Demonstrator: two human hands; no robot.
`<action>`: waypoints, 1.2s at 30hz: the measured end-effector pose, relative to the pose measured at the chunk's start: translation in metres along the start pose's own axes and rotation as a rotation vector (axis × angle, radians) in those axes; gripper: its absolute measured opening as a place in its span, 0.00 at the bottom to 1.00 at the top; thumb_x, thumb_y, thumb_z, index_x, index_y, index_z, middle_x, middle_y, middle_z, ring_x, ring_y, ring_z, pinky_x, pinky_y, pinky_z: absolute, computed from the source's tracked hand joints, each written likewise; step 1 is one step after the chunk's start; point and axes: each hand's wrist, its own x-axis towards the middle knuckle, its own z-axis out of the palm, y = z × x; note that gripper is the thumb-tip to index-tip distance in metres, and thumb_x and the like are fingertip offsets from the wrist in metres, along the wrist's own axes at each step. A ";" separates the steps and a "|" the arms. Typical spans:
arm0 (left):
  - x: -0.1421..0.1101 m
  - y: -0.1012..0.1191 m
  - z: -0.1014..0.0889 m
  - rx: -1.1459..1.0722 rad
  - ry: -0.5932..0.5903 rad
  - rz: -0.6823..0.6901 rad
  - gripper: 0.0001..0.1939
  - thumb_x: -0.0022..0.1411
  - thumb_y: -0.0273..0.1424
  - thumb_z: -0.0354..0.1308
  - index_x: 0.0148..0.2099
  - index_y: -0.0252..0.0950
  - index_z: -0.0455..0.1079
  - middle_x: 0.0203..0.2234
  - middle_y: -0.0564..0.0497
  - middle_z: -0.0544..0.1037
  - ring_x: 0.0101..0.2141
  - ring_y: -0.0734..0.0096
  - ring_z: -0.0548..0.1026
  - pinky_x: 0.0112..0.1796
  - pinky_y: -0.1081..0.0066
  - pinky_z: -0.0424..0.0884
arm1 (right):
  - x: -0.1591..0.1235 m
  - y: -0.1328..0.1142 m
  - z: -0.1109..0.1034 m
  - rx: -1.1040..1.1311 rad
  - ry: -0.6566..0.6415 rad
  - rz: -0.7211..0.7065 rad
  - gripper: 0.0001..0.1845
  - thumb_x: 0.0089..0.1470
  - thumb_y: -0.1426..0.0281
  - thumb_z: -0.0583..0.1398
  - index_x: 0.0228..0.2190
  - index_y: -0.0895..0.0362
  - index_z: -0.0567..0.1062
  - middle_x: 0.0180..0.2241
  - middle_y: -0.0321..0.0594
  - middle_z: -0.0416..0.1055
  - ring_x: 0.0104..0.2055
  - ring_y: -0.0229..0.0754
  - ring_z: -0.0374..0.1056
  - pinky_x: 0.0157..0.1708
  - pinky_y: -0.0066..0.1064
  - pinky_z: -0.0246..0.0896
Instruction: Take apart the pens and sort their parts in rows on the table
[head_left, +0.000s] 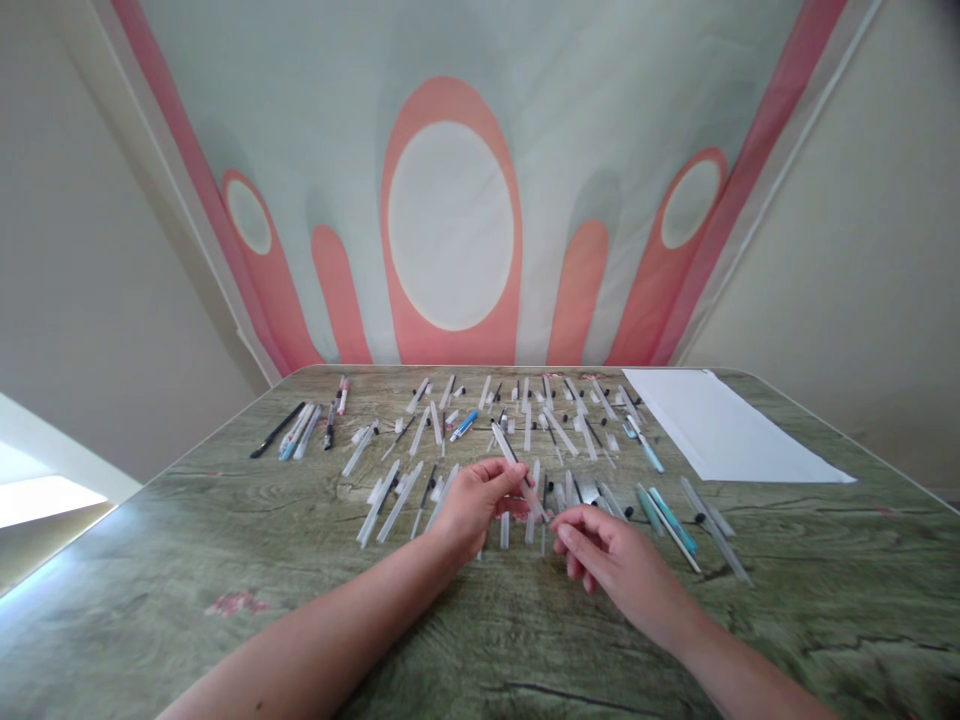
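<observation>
My left hand (476, 505) is closed around a slim clear pen (531, 492) with a dark refill showing inside it. The pen slants, its upper end pointing away to the left and its lower end toward my right hand (611, 560). That hand's fingers are curled in a pinch beside the lower end; whatever lies between the fingertips is too small to make out. Around and beneath both hands lie pen parts: clear barrels (401, 502), dark refills (424, 498) and small black pieces (700, 518). A blue pen (464, 425) rests just beyond my left hand.
Several pens and a black brush-like pen (277, 430) lie at the left. Turquoise pens (673, 520) sit right of my right hand, with a light blue one (645, 445) farther back. A white paper sheet (739, 430) covers the back right of the wood-patterned table (360, 640).
</observation>
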 end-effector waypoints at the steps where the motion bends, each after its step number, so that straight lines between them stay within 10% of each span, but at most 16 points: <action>1: 0.000 0.000 0.000 0.002 -0.001 -0.002 0.15 0.54 0.39 0.60 0.32 0.29 0.69 0.25 0.48 0.74 0.23 0.73 0.73 0.28 0.71 0.71 | 0.001 0.000 -0.001 0.025 0.011 -0.007 0.13 0.57 0.60 0.52 0.33 0.56 0.69 0.26 0.34 0.67 0.23 0.35 0.62 0.21 0.25 0.58; 8: -0.010 0.001 0.013 0.003 -0.016 -0.038 0.15 0.52 0.39 0.61 0.31 0.29 0.69 0.24 0.49 0.74 0.25 0.72 0.73 0.30 0.70 0.71 | 0.001 0.002 -0.002 0.305 -0.011 0.078 0.12 0.58 0.63 0.49 0.34 0.56 0.68 0.24 0.33 0.61 0.24 0.35 0.57 0.21 0.25 0.53; 15: -0.011 -0.003 0.015 0.000 0.024 -0.045 0.15 0.52 0.39 0.61 0.31 0.29 0.69 0.25 0.47 0.75 0.27 0.70 0.74 0.32 0.69 0.72 | 0.000 -0.003 -0.001 -0.332 0.043 -0.130 0.16 0.58 0.59 0.50 0.27 0.55 0.69 0.22 0.31 0.60 0.26 0.36 0.57 0.26 0.27 0.50; 36: -0.024 -0.014 0.045 -0.039 0.104 -0.073 0.16 0.47 0.39 0.64 0.26 0.29 0.70 0.21 0.51 0.71 0.24 0.76 0.69 0.30 0.72 0.71 | -0.011 -0.006 0.016 -1.200 0.349 -0.319 0.12 0.62 0.67 0.47 0.29 0.54 0.65 0.22 0.34 0.72 0.22 0.41 0.70 0.19 0.30 0.47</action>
